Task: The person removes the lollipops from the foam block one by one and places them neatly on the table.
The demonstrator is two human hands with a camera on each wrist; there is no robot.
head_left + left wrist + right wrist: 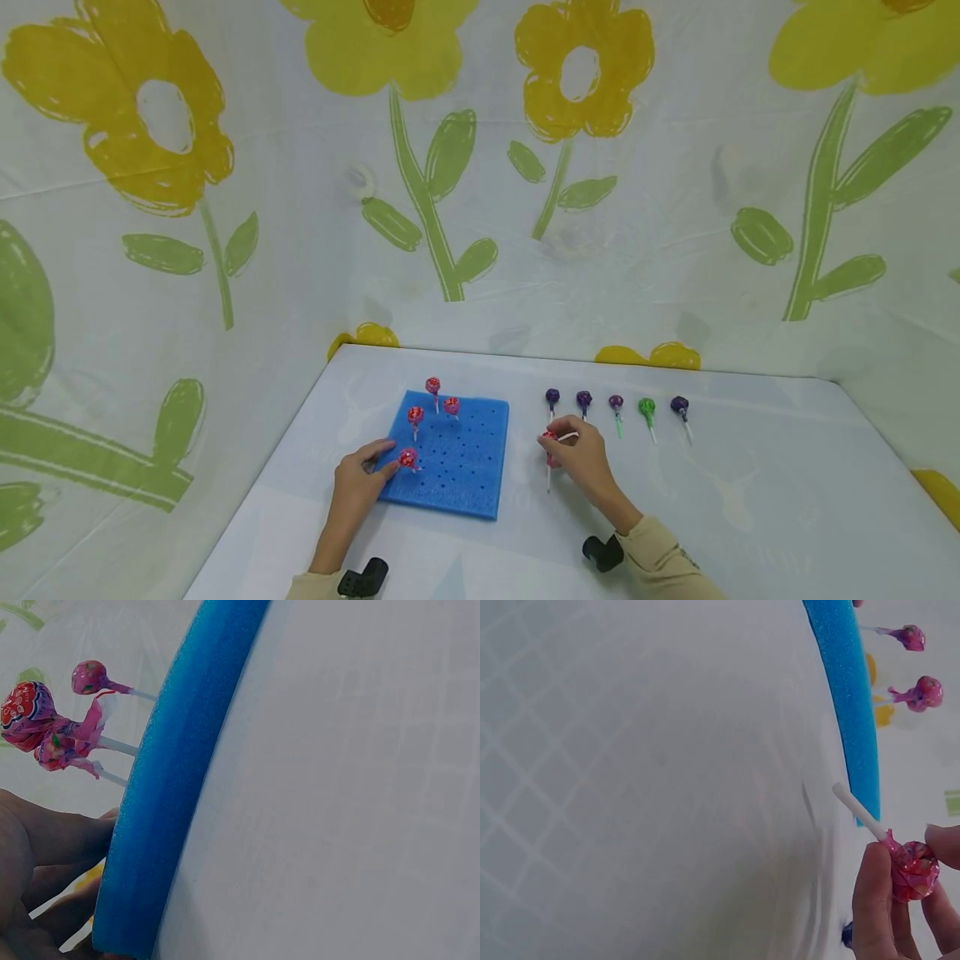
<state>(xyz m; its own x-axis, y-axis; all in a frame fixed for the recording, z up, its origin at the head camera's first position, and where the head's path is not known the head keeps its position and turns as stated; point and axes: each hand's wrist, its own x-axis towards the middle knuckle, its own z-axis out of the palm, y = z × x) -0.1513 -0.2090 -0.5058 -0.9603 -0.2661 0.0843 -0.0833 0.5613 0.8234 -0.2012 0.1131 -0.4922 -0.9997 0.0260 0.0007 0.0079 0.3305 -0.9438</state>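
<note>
My left hand (354,486) rests against the left edge of a blue foam block (463,454) with holes in its top. Its thumb lies close to a red-pink lollipop (407,458) standing in the foam; whether they touch I cannot tell. Several more wrapped lollipops stand in the block, among them one at the back (432,385). To the block's right, my right hand (585,458) pinches a pink wrapped lollipop (913,871) by its head. In the right wrist view its white stick (857,810) points towards the block, apart from the hand.
Behind the right hand lies a row of lollipops on the white table (750,500): dark purple (552,396), another purple (583,398), a smaller purple (616,402), green (647,407) and a dark one (679,404). A flower-printed cloth (637,275) hangs behind.
</note>
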